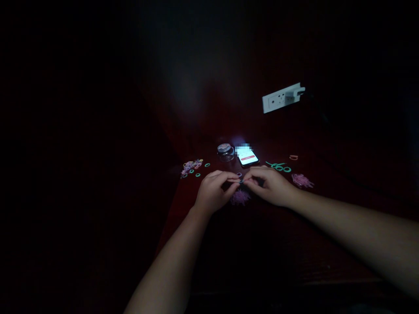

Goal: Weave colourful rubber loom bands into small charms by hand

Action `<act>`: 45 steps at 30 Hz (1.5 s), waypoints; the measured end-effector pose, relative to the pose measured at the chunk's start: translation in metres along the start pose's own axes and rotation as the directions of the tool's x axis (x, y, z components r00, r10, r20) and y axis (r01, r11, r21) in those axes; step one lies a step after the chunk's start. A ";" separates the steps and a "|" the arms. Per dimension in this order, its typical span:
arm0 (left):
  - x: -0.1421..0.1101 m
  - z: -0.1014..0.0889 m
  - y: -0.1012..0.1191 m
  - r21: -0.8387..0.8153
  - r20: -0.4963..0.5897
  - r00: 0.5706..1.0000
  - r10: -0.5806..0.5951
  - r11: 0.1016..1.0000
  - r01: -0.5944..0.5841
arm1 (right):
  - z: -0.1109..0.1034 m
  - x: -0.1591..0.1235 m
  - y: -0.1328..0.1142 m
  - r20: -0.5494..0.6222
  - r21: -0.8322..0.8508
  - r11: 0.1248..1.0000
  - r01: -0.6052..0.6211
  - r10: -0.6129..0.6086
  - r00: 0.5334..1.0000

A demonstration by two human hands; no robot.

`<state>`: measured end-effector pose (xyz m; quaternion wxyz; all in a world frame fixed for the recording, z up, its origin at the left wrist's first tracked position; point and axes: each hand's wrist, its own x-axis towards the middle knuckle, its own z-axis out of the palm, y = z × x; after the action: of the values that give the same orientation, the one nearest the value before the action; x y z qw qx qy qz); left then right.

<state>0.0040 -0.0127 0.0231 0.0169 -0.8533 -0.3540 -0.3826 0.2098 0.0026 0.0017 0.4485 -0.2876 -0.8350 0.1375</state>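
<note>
My left hand (214,190) and my right hand (270,185) meet low over a dark red table. Thumb and fingers of each are pinched together at a small bluish-green elastic band (241,181), which spans the short gap between the fingertips. A purple ring-shaped band (239,174) shows just behind the fingertips. Below them lies a heap of thin purple bands (240,197), partly in shadow. To the right of my right hand rest several green bands (279,167) and a pile of pink bands (301,180). Dim light hides fine detail.
A lit phone (248,156) lies beyond my hands, beside a small lidded jar (225,152). Mixed bands (193,166) are heaped near the table's left edge. An orange band (293,157) lies at right. A white power socket (282,98) with a plug sits behind the table.
</note>
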 end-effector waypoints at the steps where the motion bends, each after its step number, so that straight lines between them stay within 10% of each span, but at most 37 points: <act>1: 0.000 0.000 0.000 -0.003 -0.001 1.000 0.003 1.000 -0.003 | 0.000 0.000 0.000 0.004 0.005 1.000 -0.010 0.010 1.000; 45: -0.001 0.001 0.000 -0.031 -0.025 1.000 -0.001 1.000 0.000 | 0.001 0.000 -0.001 0.019 0.038 0.999 -0.036 0.035 0.999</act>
<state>0.0043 -0.0132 0.0222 0.0079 -0.8484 -0.3478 -0.3989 0.2085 0.0023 0.0017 0.4438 -0.2923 -0.8311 0.1642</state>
